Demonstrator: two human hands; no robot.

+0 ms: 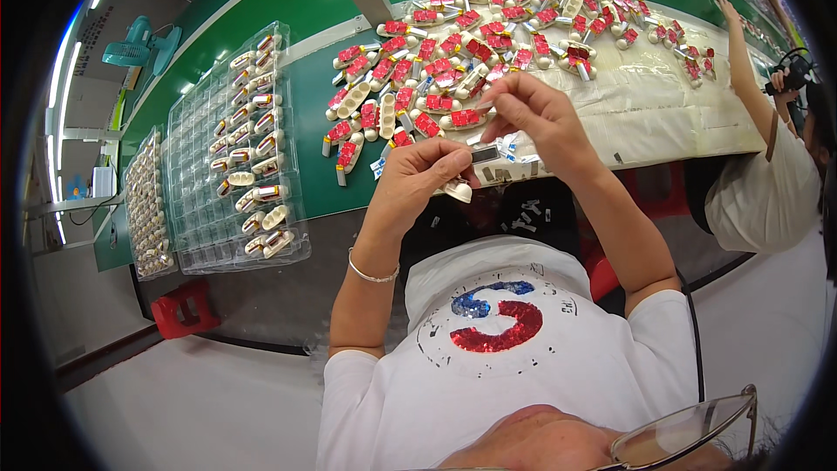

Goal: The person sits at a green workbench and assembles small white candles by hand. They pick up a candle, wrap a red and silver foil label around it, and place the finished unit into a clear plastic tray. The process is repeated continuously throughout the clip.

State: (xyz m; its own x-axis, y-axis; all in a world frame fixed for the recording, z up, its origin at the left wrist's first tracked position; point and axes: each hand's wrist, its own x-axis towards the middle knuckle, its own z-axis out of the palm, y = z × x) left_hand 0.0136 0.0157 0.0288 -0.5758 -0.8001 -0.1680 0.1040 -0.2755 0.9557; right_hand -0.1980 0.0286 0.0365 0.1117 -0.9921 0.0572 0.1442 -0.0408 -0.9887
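The left hand's fingers (446, 163) clamp a likely light, stiff cream shell (459, 192), best side-gripped, by the table's (311, 100) near edge; right hand's (542, 122) pinch unclear.

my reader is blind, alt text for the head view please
A person's left hand holds a small cream piece, the right hand close by, at a green table. Beyond lie many red-patched cream pieces; a clear tray sits left.

One head-worn fisheye camera looks down at close range onto the worktable (314, 87).
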